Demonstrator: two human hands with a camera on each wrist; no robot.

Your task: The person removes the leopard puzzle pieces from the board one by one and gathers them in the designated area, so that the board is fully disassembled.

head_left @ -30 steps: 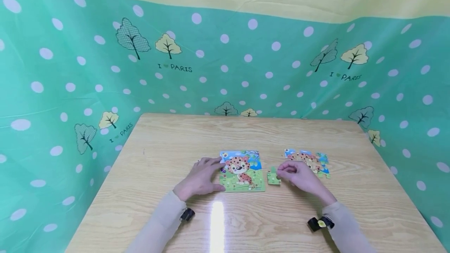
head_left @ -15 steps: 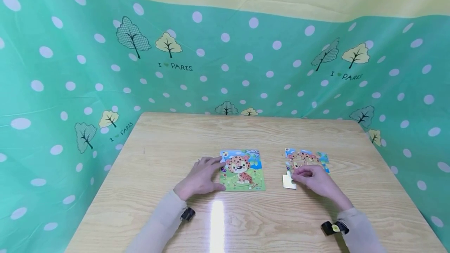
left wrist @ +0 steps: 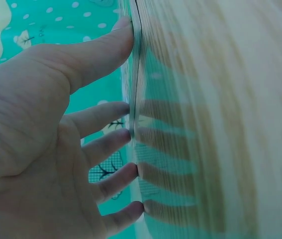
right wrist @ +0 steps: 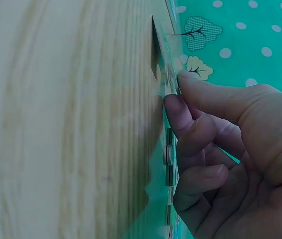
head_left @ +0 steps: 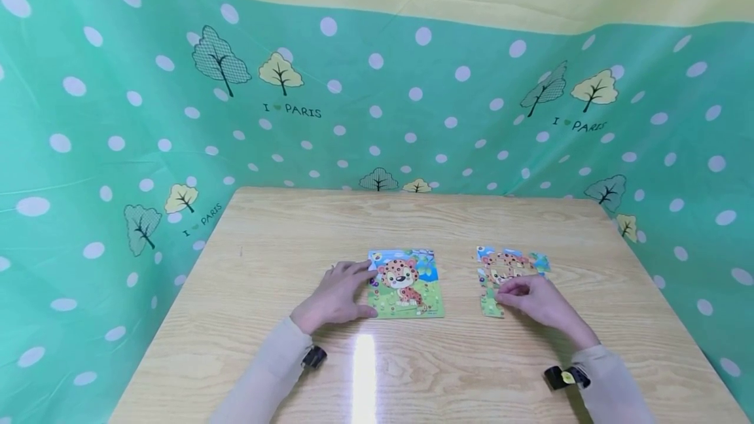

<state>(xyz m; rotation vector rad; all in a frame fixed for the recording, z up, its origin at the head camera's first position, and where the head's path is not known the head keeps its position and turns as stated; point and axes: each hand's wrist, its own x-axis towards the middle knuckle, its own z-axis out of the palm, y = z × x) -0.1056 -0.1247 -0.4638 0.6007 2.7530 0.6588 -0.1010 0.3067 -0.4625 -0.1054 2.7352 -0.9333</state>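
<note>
My left hand [head_left: 334,298] lies flat, fingers straight, steadying the leopard picture card [head_left: 405,283] for reference, while my right hand [head_left: 533,301] pinches a green puzzle piece [head_left: 491,304] at the half-built puzzle's [head_left: 511,264] bottom-left corner.

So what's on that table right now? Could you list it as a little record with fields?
Surface: light wooden table
Left hand: rests flat, fingertips on the finished cartoon leopard picture card
Right hand: pinches a green jigsaw piece
Beside it: partly assembled leopard jigsaw, the piece at its near left corner
Backdrop: green polka-dot cloth with trees
</note>
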